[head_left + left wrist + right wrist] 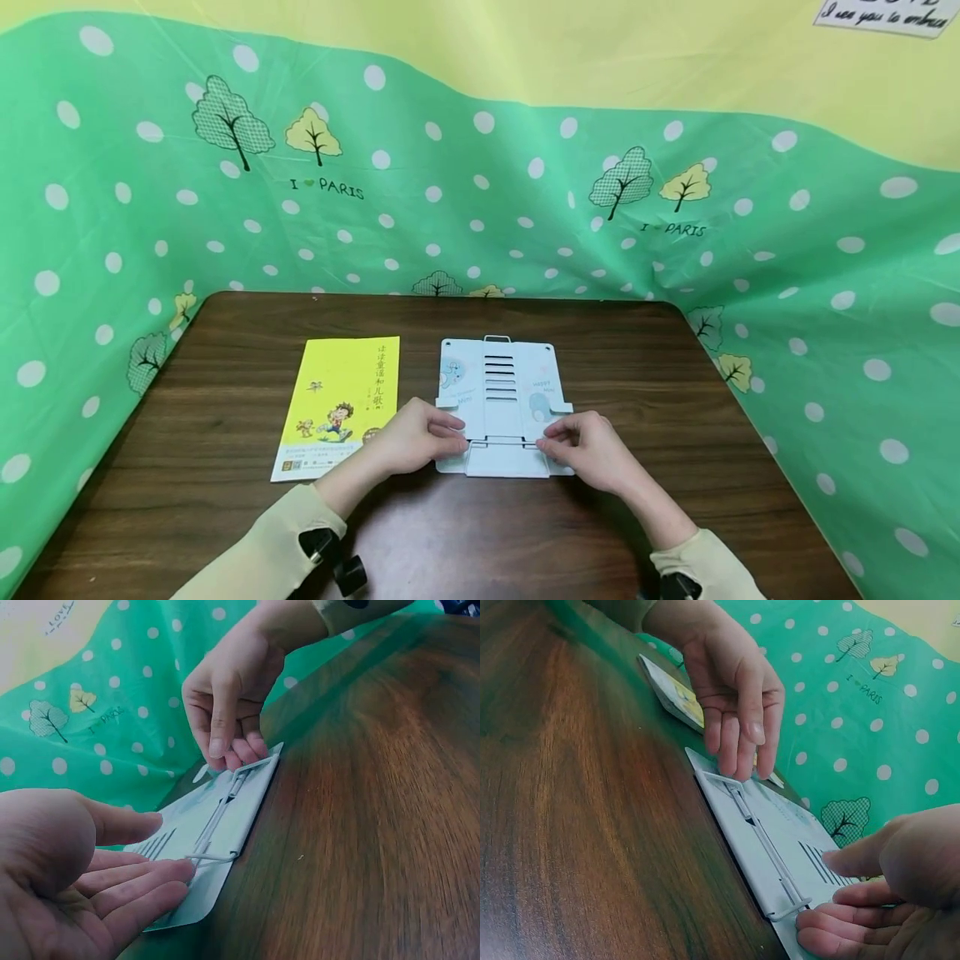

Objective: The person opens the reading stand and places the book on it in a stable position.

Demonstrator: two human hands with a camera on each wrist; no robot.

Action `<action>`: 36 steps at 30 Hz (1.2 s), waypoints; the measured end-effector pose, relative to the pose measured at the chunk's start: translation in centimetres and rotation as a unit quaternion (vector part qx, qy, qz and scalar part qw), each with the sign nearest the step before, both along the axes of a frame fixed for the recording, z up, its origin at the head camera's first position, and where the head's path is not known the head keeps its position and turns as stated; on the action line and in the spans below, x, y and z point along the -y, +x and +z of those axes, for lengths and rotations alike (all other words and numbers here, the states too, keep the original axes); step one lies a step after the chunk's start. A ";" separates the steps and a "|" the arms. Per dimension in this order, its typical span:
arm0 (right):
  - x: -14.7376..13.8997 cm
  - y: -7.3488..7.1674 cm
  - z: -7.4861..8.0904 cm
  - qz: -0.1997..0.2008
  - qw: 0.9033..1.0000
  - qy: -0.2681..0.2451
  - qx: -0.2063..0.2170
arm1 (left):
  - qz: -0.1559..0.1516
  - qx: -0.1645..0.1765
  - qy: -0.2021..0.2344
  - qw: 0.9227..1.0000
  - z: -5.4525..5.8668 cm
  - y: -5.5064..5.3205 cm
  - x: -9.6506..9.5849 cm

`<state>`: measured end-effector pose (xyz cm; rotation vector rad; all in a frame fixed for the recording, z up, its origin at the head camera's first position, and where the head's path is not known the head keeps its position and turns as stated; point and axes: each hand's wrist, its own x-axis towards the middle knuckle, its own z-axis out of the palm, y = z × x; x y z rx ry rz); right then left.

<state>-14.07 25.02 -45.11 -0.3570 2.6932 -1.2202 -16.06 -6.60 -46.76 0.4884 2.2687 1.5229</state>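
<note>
A pale blue book stand [499,417] with a slotted middle strip lies flat on the table. My left hand [423,435] is at its lower left side. In the left wrist view, that hand's fingertips touch the wire bar [212,857] near its end, with the thumb held apart. At the lower right side, my right hand [587,450] reaches in. Its fingertips meet the other end of the wire bar [791,907] in the right wrist view, the thumb again clear of the fingers. Neither hand pinches the stand.
Left of the stand lies a yellow children's book [341,400], its lower right corner partly behind my left forearm. Dark wood grain covers the table [487,542]. A green dotted cloth [480,208] hangs behind and along both sides.
</note>
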 end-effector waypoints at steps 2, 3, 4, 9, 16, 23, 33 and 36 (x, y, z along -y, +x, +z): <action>0.0 0.0 0.0 -0.005 1.000 -0.002 0.011 | 0.001 0.018 0.006 1.000 -0.2 -0.1 -0.2; 0.0 0.0 0.0 -0.007 1.000 -0.003 0.018 | 0.002 0.027 0.009 1.000 -0.3 -0.1 -0.4; 0.0 0.0 0.0 -0.008 1.000 -0.005 0.024 | 0.002 0.037 0.016 0.999 -0.3 -0.1 -0.5; 0.1 0.0 -0.1 -0.005 0.999 -0.020 0.044 | 0.014 0.077 0.036 0.996 -0.6 -0.1 -1.1; 0.3 -0.1 -0.3 -0.003 0.999 -0.020 0.049 | 0.028 0.096 0.044 0.994 -1.1 -0.3 -1.4; 0.3 -0.1 -0.4 0.002 0.999 -0.014 0.046 | 0.040 0.104 0.040 0.993 -1.5 -0.3 -1.5; 0.5 -0.1 -0.8 -0.014 0.998 -0.025 0.055 | 0.035 0.118 0.042 0.992 -1.5 -0.6 -1.6; 0.7 0.0 -0.9 -0.009 0.998 -0.029 0.047 | 0.031 0.111 0.033 0.993 -1.4 -0.6 -1.5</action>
